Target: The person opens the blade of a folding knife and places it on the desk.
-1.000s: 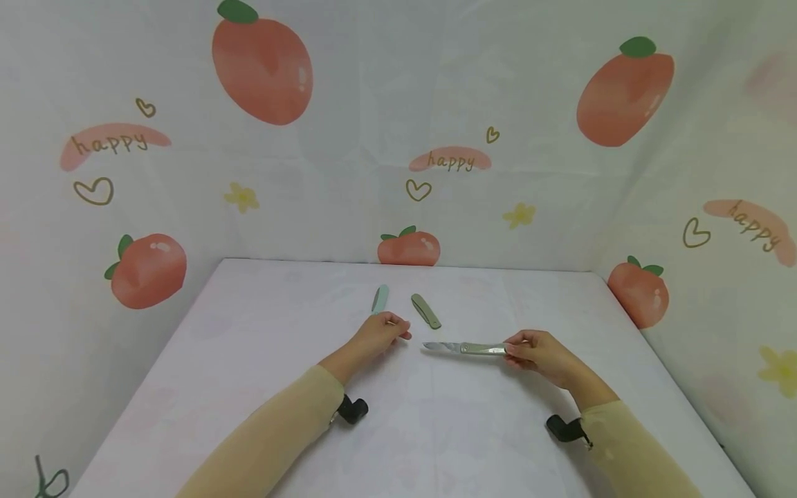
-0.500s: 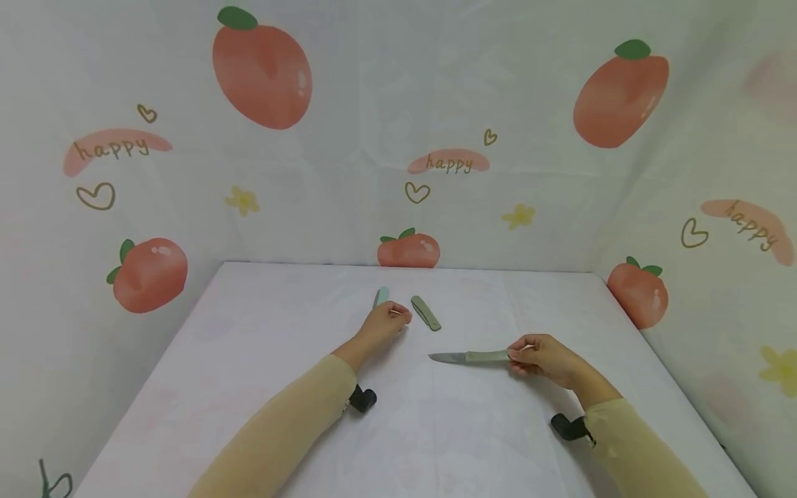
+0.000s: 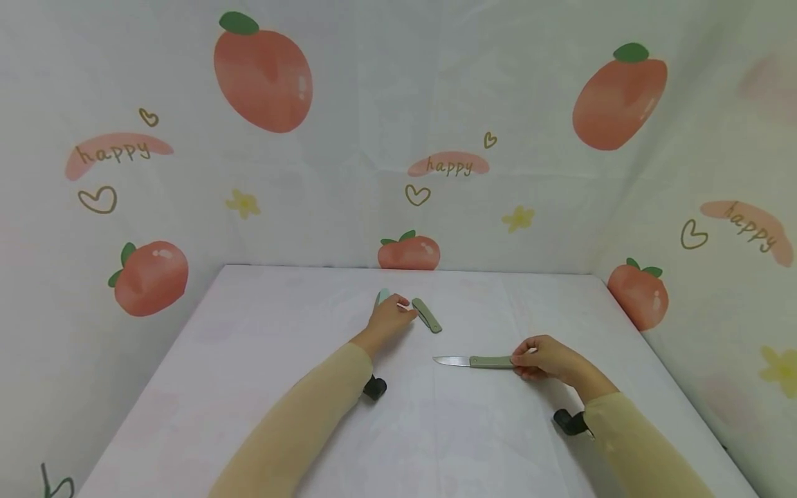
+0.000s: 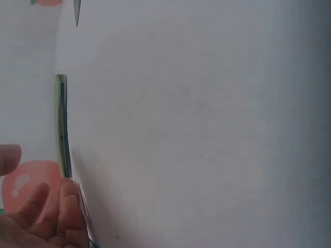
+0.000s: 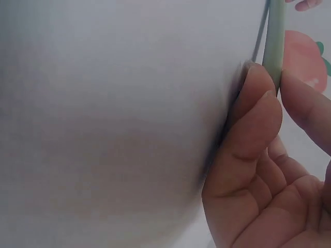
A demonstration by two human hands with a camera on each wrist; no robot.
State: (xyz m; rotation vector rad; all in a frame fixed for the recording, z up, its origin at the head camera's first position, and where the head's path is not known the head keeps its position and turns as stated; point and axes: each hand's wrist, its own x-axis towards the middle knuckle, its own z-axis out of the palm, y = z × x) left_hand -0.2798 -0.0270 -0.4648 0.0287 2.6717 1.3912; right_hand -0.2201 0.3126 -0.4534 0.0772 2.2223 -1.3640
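Note:
My right hand (image 3: 546, 358) pinches the handle end of an unfolded pocket knife (image 3: 490, 362) with a sage-green handle, its silver blade pointing left, low over the white table. In the right wrist view the green handle (image 5: 275, 46) rises from between thumb and fingers. My left hand (image 3: 389, 319) has thumb and fingers apart, its fingertips close to the near left side of a folded sage-green pocket knife (image 3: 427, 315). That folded knife (image 4: 62, 124) stretches beyond the fingertips in the left wrist view. A pale mint folded knife (image 3: 383, 295) is partly hidden behind my left hand.
All of this is on a white-covered table (image 3: 261, 332). A white cloth backdrop (image 3: 349, 124) printed with red fruit, hearts and flowers stands along the back and sides. Each wrist wears a small black camera (image 3: 376, 388).
My left hand has moved right and away from me, up to the folded green knife. The unfolded knife in my right hand has shifted slightly right and turned, its handle now showing flat green.

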